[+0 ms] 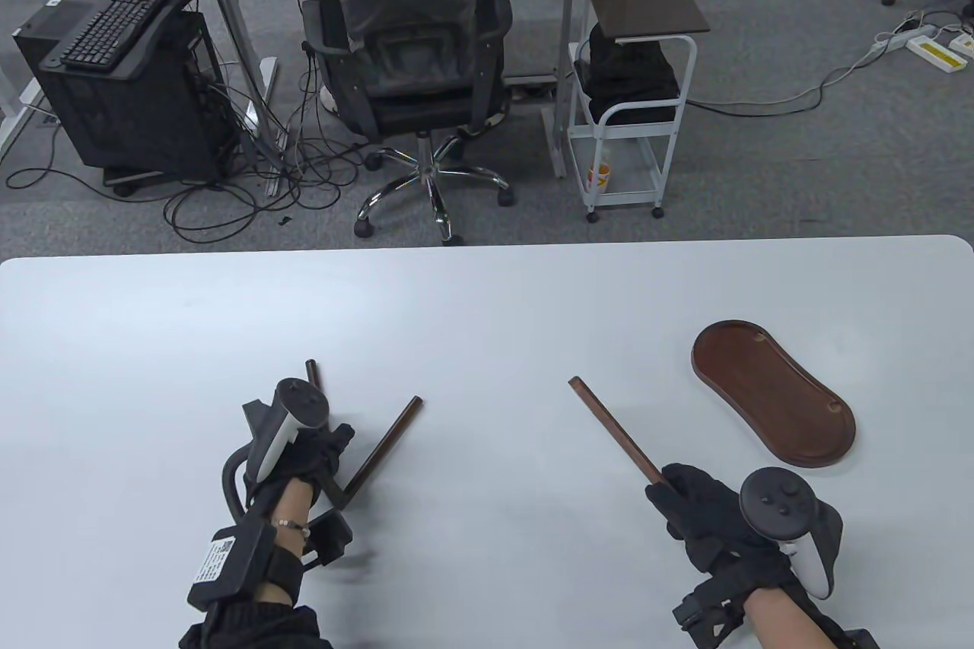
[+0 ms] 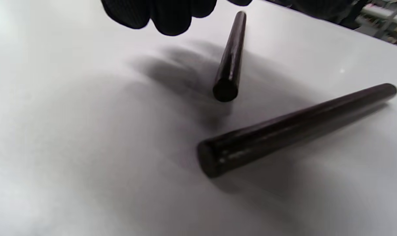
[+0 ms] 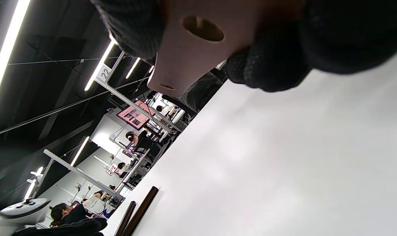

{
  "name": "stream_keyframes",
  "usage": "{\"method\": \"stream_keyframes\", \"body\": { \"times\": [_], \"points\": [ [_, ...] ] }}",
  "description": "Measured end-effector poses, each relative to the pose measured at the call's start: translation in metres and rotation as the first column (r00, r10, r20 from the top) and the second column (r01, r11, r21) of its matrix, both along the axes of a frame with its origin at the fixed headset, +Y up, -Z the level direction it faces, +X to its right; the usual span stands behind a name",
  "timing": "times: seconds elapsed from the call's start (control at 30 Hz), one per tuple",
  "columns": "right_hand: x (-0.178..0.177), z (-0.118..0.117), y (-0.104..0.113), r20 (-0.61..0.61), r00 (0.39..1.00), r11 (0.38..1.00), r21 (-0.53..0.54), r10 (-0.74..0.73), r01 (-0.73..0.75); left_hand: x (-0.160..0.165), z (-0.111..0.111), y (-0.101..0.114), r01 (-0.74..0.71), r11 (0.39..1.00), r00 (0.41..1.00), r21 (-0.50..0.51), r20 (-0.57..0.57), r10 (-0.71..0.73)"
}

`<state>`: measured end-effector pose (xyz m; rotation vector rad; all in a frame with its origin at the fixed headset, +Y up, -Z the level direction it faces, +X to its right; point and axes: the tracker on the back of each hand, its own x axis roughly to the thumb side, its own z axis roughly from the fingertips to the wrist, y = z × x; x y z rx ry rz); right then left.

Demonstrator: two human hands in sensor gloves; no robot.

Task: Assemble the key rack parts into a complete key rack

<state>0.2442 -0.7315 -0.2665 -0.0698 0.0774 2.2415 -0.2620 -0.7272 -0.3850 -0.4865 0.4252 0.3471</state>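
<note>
My right hand (image 1: 676,494) grips the near end of a flat wooden bar (image 1: 615,429) that points up and left over the white table (image 1: 487,314). In the right wrist view the fingers (image 3: 270,65) pinch this bar (image 3: 198,49), which has round holes in its face. My left hand (image 1: 327,451) hovers over two dark round rods lying on the table, one (image 1: 383,447) slanted to its right, the other (image 1: 312,369) showing only its far tip. In the left wrist view the fingertips (image 2: 165,16) hang above both rods (image 2: 230,55) (image 2: 296,127) without gripping either.
A dark oval wooden base tray (image 1: 772,394) lies at the right of the table, beyond my right hand. An office chair (image 1: 411,55) and a white cart (image 1: 631,86) stand on the floor past the far edge.
</note>
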Motion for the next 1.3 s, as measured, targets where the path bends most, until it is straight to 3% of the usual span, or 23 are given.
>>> {"method": "stream_keyframes", "body": {
  "times": [0.17,0.43,0.63,0.9,1.3],
  "points": [
    [0.001,0.000,0.000,0.004,1.000,1.000,0.012,-0.014,0.014,0.000,-0.016,-0.006,-0.014,0.998,0.999,-0.061,-0.051,0.010],
    [0.001,-0.002,-0.002,0.003,0.999,0.999,-0.001,-0.033,0.033,0.009,-0.030,-0.010,0.149,0.984,0.989,-0.094,0.009,-0.149],
    [0.003,-0.003,-0.006,0.007,0.999,0.999,-0.024,-0.047,0.047,0.012,-0.036,-0.014,0.352,0.931,0.936,-0.094,0.059,-0.348],
    [0.003,-0.003,-0.006,0.003,0.999,0.999,-0.027,-0.046,0.046,-0.001,-0.037,-0.016,0.436,0.896,0.900,-0.087,0.031,-0.435],
    [0.001,-0.004,-0.007,-0.024,0.995,0.995,-0.038,-0.092,0.091,-0.004,-0.026,-0.022,0.569,0.818,0.820,-0.087,0.134,-0.556]
  ]
}}
